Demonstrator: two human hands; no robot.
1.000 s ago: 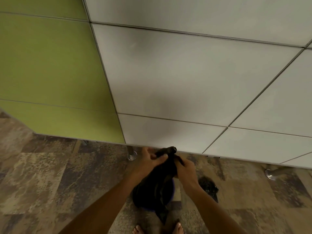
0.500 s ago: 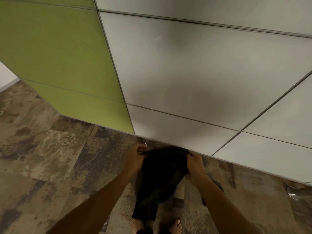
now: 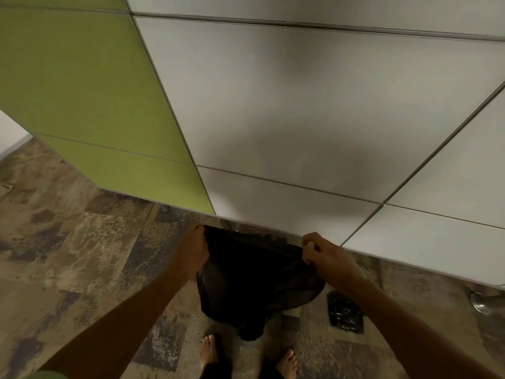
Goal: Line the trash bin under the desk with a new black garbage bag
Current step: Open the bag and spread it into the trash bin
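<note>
The black garbage bag (image 3: 254, 285) is out and being spread, held up in the air in front of the person between both hands. The left hand (image 3: 191, 253) is closed around the bag's top edge on one side, fingers curled over the plastic; the right hand (image 3: 325, 258) pinches the opposite side of that edge between thumb and fingers. The top edge is stretched between them and the rest of the bag hangs down slack, its lower end dangling just above the person's bare feet (image 3: 210, 351). A small dark packet (image 3: 345, 315), possibly a folded stack of more bags, lies on the patterned carpet (image 3: 82, 255) just right of the hanging bag. No trash bin can be made out; if one stands below, the bag hides it. Behind the bag are grey panels (image 3: 300, 119) and a green panel (image 3: 82, 86). So the early part looks done: a bag is picked and partly unfolded. Still ahead, by my reading, are opening its mouth fully, lowering it into the bin and folding the edge over the rim.
</note>
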